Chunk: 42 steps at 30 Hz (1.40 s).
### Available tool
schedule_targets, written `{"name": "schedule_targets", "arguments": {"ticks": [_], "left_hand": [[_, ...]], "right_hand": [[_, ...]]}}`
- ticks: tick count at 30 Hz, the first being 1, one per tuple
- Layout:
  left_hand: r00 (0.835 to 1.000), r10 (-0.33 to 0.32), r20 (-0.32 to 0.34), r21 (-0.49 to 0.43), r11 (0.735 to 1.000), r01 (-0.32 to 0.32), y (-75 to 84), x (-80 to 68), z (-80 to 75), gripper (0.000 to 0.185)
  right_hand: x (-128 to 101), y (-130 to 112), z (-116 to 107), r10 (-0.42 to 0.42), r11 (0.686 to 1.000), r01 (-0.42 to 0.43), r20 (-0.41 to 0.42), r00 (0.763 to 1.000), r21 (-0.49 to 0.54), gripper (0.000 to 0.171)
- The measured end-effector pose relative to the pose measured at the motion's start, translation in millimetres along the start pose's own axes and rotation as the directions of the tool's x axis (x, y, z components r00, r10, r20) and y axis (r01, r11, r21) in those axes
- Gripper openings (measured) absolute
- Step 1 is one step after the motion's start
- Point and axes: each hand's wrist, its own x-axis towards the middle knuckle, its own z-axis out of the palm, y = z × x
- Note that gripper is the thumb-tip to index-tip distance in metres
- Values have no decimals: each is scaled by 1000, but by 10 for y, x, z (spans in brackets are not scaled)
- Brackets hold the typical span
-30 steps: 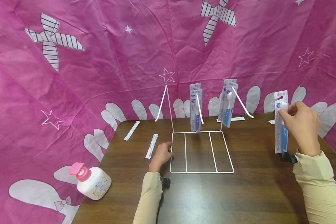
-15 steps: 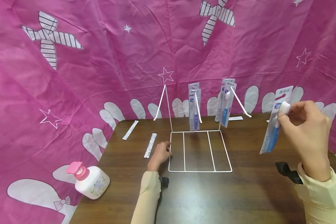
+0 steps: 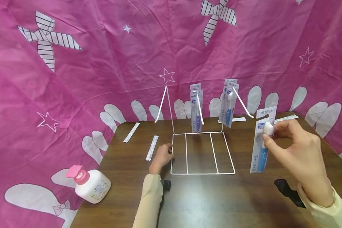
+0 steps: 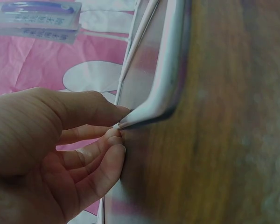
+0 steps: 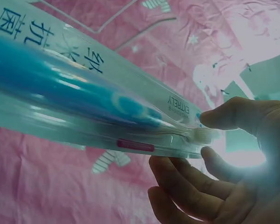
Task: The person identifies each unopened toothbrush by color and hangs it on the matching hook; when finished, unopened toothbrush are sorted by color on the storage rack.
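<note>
My right hand (image 3: 305,155) pinches a blue toothbrush in its clear pack (image 3: 262,158) by the brush-head end. It hangs nearly upright, leaning slightly, right of the white wire rack (image 3: 202,174). Up close in the right wrist view, thumb and fingers sit at either side of the pack (image 5: 84,88) near the bristles. My left hand (image 3: 161,156) grips the left side wire of the rack's base; the left wrist view has thumb and fingertips around that wire (image 4: 164,70). Packed purple toothbrushes (image 3: 198,122) hang on the middle hook, and packed blue ones (image 3: 228,114) on the right hook. The left hook (image 3: 161,106) is bare.
A white pump bottle (image 3: 93,186) with a pink top stands at the table's left edge. Narrow white printed strips (image 3: 152,148) lie on the wooden table (image 3: 202,202), left of and behind the rack. A pink patterned cloth (image 3: 117,57) hangs behind the table.
My right hand has brought the packed toothbrush left and lower, closer to the rack, uncovering a strip at the back right. My left hand has stayed on the rack.
</note>
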Motion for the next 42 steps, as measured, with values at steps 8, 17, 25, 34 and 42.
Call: {"name": "schedule_targets", "arguments": {"ticks": [8, 17, 25, 34, 42], "left_hand": [[1000, 12, -9, 11, 1000, -12, -35, 13, -4, 43], [1000, -3, 0, 2, 1000, 3, -13, 6, -20, 44], [1000, 2, -3, 2, 1000, -2, -46, 16, -1, 43], [1000, -15, 5, -9, 1000, 15, -35, 4, 23, 44], [999, -45, 10, -5, 999, 45, -13, -20, -7, 43]], "right_hand": [[6, 49, 181, 0, 1000, 1, 74, 997, -23, 32], [106, 213, 363, 1, 1000, 2, 98, 995, -26, 34], [261, 435, 578, -5, 999, 8, 68, 998, -40, 35], [474, 656, 819, -16, 999, 16, 22, 1000, -28, 32], [645, 753, 984, 31, 999, -32, 30, 999, 22, 30]]}}
